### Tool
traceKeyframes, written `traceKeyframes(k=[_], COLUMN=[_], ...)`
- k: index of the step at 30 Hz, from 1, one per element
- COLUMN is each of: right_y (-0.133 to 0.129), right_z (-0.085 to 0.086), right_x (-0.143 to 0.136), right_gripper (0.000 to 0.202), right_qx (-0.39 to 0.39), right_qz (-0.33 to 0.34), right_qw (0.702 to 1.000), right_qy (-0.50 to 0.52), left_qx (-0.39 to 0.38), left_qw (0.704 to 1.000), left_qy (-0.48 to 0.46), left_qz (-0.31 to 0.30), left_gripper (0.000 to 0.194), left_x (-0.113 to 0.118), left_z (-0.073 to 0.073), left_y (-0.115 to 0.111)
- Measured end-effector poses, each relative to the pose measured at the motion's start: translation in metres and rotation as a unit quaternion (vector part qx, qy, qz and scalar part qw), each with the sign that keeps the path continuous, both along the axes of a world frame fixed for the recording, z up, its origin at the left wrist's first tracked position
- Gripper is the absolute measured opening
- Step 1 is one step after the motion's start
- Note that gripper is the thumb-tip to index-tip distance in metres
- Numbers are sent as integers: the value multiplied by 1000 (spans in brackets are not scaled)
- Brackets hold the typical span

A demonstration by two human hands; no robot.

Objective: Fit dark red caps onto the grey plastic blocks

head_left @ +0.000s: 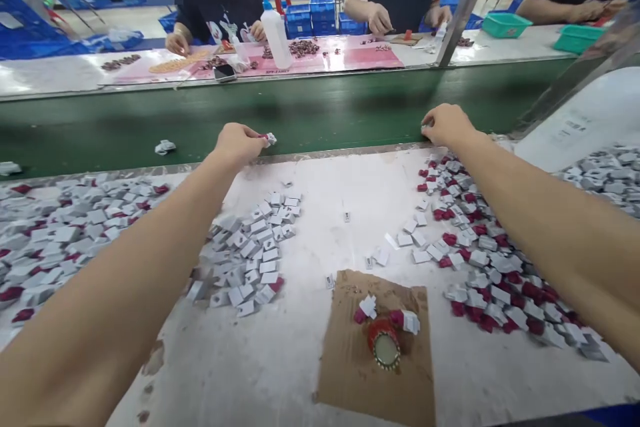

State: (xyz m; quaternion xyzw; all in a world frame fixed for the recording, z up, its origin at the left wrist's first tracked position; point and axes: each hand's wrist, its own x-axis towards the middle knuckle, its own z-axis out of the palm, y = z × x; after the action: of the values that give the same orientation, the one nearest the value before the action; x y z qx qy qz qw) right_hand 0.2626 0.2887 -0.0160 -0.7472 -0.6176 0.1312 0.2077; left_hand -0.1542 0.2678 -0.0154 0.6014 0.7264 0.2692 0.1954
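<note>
My left hand [239, 143] reaches over the green conveyor belt [345, 107] near its close edge. Its fingers pinch a small grey-and-dark-red plastic part [271, 139]. Further right, my right hand [449, 125] is also at the belt, closed on a small greyish part [427, 125] mostly hidden by the fingers. Below my left forearm lies a pile of grey block parts [260, 240]. A pile of grey and dark red parts [480, 260] spreads below my right forearm. On a cardboard piece [345, 373], two grey-and-red parts lie beside a round red item with a crimped metal edge [387, 348].
A larger heap of parts [75, 233] covers the table's left side. Two loose pieces ride on the belt at left, one a grey part [165, 147]. A white container [585, 120] stands at right. Across the belt, several people work near a white bottle [276, 37] and green trays [506, 25].
</note>
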Motion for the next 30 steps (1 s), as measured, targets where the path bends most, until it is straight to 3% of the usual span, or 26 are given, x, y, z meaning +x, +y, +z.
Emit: traceKeyframes(k=[5,9,14,18,22,25,28,30], right_y=[-38,-109,-219,-281,-310,-321,-334,-343], right_z=[22,35,16,-4,-14,-13,-12,-13], right_x=[-21,-29,-23,-29,-39,-45,-52,-57], right_gripper=[35,21,30,23,20,18,15,16], right_qx=[23,19,20,66,77,70,55,68], right_qz=[28,39,99,119,83,63,57,46], right_qw=[998,992,961,946,940,918,899,900], right_qy=[44,115,257,293,322,386,430,428], left_qx=[-18,3,23,49,39,33,35,19], left_qw=[999,993,966,953,957,960,972,974], left_qy=[30,51,139,227,239,223,132,41], left_qz=[-34,-102,-215,-192,-158,-167,-194,-221], left_gripper=[56,38,28,18,13,11,11,21], left_x=[-17,-2,28,40,46,50,55,60], left_z=[-4,2,5,-5,-10,-3,11,16], left_y=[-4,-37,-120,-158,-162,-166,-183,-201])
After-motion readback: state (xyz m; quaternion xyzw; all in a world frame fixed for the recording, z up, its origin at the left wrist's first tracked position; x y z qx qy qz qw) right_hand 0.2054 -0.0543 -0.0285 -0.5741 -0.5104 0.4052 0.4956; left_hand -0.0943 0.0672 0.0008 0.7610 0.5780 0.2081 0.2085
